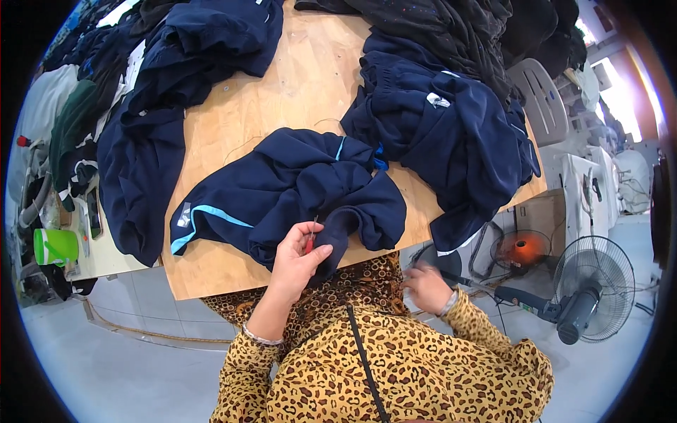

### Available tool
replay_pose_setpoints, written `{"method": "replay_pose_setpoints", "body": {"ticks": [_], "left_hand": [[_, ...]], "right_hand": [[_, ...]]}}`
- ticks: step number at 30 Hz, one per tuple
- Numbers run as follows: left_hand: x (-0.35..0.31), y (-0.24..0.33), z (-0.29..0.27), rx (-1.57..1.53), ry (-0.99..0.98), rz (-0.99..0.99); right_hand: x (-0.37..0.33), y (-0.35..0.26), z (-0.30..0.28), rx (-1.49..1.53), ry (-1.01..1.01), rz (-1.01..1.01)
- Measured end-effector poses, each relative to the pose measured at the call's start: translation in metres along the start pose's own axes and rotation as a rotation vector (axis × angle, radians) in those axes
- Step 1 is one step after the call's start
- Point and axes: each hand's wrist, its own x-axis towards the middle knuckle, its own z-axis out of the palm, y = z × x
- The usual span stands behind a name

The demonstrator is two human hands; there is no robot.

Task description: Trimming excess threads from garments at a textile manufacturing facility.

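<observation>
A dark navy garment with light-blue piping lies bunched at the table's near edge. My left hand is closed at its front, fingers pinched around a small red-handled tool with a thin pointed tip; its exact kind is too small to make out. The thumb rests against a rolled, tube-like end of the garment, which hangs over the edge. Off to the right, below the table edge, my right hand is apart from the cloth. Motion blurs its fingers, so whether it holds anything is unclear.
Navy garments pile up at the left and right of the wooden table; black cloth lies behind. A green bucket sits far left. A standing fan and a grey chair are at the right.
</observation>
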Motion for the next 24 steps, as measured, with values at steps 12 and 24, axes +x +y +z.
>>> {"method": "replay_pose_setpoints", "body": {"ticks": [12,24], "left_hand": [[-0.007,0.014,0.0,0.291,-0.113,0.168],[0.001,-0.006,0.014,1.012,0.19,1.048]], "right_hand": [[0.078,-0.084,0.023,1.71,-0.11,0.221],[0.092,-0.096,0.022,1.478,0.313,0.164]]}}
